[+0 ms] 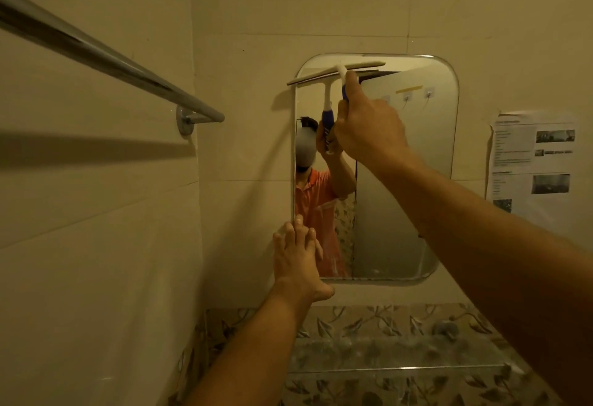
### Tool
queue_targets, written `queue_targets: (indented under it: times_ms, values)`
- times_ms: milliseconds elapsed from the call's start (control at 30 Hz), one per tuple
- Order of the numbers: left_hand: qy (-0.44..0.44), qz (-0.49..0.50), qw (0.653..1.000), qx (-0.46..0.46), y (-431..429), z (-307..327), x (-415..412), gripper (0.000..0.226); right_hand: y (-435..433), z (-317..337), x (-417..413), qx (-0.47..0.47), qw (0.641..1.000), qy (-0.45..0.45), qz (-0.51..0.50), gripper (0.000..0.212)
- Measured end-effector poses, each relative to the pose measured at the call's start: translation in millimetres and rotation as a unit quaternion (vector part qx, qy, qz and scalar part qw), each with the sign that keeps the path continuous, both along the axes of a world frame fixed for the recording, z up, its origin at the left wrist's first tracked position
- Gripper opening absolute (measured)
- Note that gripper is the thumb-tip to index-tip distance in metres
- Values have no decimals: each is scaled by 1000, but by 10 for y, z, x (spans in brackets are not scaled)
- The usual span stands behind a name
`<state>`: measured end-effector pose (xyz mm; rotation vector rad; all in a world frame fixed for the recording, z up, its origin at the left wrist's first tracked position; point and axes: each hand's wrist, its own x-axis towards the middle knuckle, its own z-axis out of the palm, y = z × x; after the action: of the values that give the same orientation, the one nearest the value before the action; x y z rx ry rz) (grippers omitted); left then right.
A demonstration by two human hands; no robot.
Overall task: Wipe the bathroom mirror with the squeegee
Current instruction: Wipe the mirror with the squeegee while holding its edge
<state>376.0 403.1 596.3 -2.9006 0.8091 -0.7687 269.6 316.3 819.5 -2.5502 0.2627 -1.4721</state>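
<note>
A rounded rectangular mirror (414, 181) hangs on the tiled wall ahead. My right hand (369, 126) grips the blue-and-white handle of the squeegee (337, 72). The white blade lies across the mirror's top left part, tilted, its left end past the frame. My left hand (296, 261) presses with straight fingers on the mirror's lower left edge. The glass reflects a person in an orange shirt, the squeegee and a door.
A chrome towel rail (106, 59) juts from the left wall toward the corner at head height. A printed paper sheet (532, 161) is stuck to the wall right of the mirror. Below runs a leaf-patterned tile band with a glass shelf (401, 364).
</note>
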Motion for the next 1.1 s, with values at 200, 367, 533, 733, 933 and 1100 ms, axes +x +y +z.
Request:
queue_targets:
  times_ms: [200, 367, 533, 733, 933, 1100]
  values:
    - [-12, -7, 1000, -1, 14, -23, 23, 124, -20, -107, 62, -13, 1000, 2, -20, 63]
    - [-25, -6, 1000, 0, 28, -21, -3, 124, -20, -440, 63, -14, 999, 25, -25, 69]
    - [-33, 11, 999, 28, 19, -12, -9, 124, 51, -875, -42, 18, 999, 40, 4, 60]
    - [-31, 4, 999, 24, 9, -10, 17, 130, 75, -1482, -147, 34, 993, 106, -25, 79]
    - [-10, -15, 1000, 7, 74, 55, -27, 118, 113, -1934, -271, 43, 987, 147, -43, 91]
    - [-169, -122, 960, -187, 367, 122, -16, 52, 97, -2101, -362, 55, 986, 156, -35, 86]
